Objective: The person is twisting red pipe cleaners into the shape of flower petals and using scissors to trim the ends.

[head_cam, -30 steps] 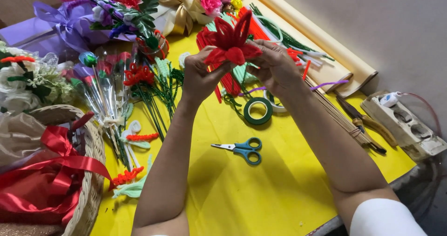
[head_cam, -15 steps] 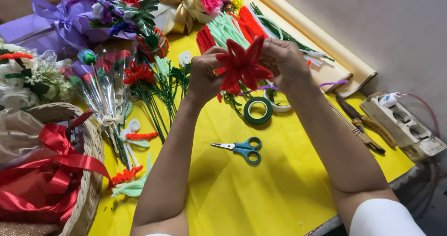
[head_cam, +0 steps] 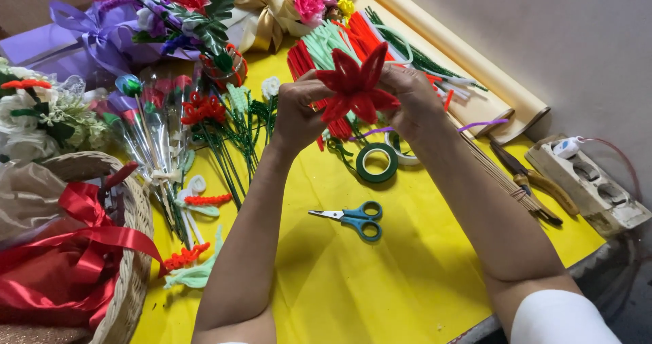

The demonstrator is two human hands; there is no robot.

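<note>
A red pipe-cleaner flower [head_cam: 358,89] is held up above the yellow table [head_cam: 380,283], pinched between both hands. The left hand [head_cam: 299,113] has its grip closed on the flower's left side; the right hand [head_cam: 407,99] grips its right edge, fingers seemingly curled behind the petals. The petals are pointed, fuzzy and spread star-like. Below lie a green tape roll [head_cam: 377,162] and blue-handled scissors [head_cam: 353,218].
</note>
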